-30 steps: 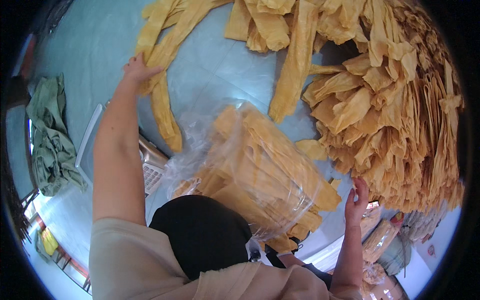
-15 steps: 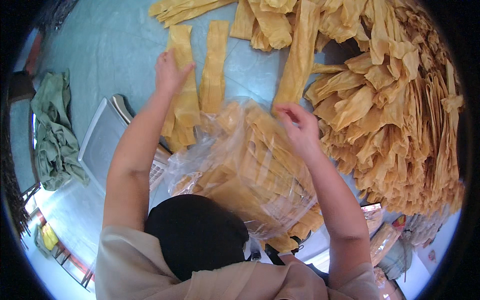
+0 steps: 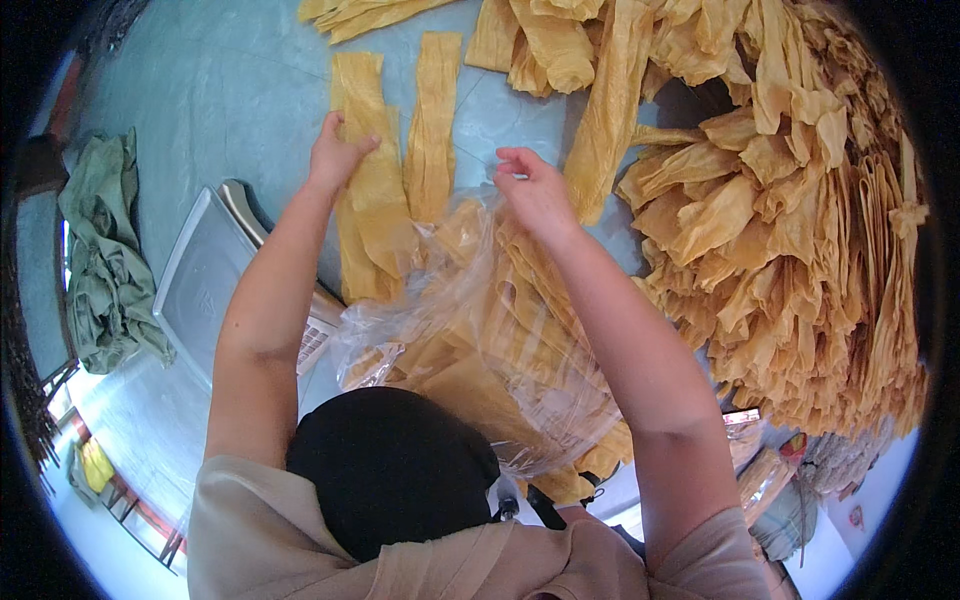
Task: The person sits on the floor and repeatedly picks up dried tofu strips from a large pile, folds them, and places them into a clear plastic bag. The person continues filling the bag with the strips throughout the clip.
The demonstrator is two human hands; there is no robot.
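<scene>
My left hand [image 3: 338,158] lies on the left edge of a yellow, wrinkled strip that looks like dried tofu skin [image 3: 368,95]. Its thumb is stretched across the strip, apart from the fingers. A similar strip [image 3: 432,120] lies just to the right. Over the table, my right hand [image 3: 537,195] is loosely bent with nothing visible in it, between that strip and a longer one [image 3: 610,110]. Below both hands sits a clear plastic bag [image 3: 500,330] filled with more yellow strips; the near ends of the left strips reach its edge.
A big heap of yellow sheets [image 3: 780,230] covers the right side. Left of my arm stands a scale with a metal pan [image 3: 205,270]; further left lies crumpled green cloth [image 3: 100,250]. More strips [image 3: 370,15] lie at the far edge of the bluish table [image 3: 230,90].
My right hand has moved left and away from me, off the near end of the longer strip. My left hand has shifted slightly nearer, and the strips under it sit slightly differently.
</scene>
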